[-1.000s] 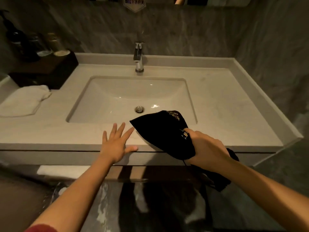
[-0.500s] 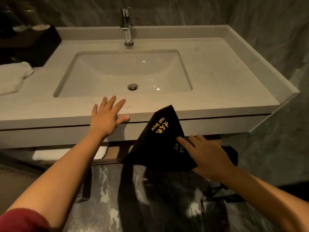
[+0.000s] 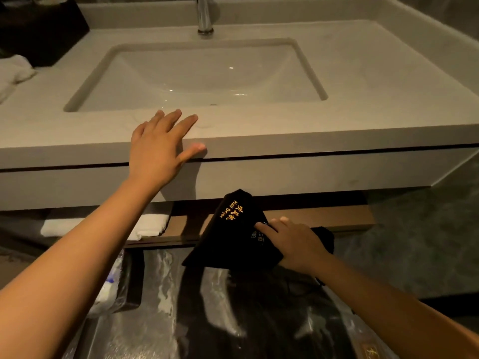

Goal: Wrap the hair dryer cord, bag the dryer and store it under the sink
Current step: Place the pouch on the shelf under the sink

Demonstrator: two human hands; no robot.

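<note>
A pale stone vanity counter [image 3: 363, 81] is filling the top half of the view, with a white rectangular basin [image 3: 197, 73] sunk into it and a chrome tap [image 3: 204, 16] rising behind the basin, its top cut off by the frame. Grey marbled wall is running down right of the counter, and glossy dark marbled floor is shining below it. The left hand [image 3: 160, 146] is resting flat on the counter's front edge, fingers spread, thumb hooked over the lip. Under the counter, a brown wooden shelf [image 3: 324, 218] is showing, with a folded white towel [image 3: 153, 224] lying on its left part. The black cloth drawstring bag [image 3: 233, 229], lettered in gold "Hair Dryer", is sitting tilted at the shelf's front edge below the counter, bulging, its contents hidden. The right hand [image 3: 298, 244] is gripping the bag's right side, fingers curled over the fabric, thumb out of sight. On the counter's far left, a dark box [image 3: 44, 35] and a white cloth [image 3: 13, 73] are partly cut off. Something plastic-wrapped by the floor at lower left is too murky to name.
</note>
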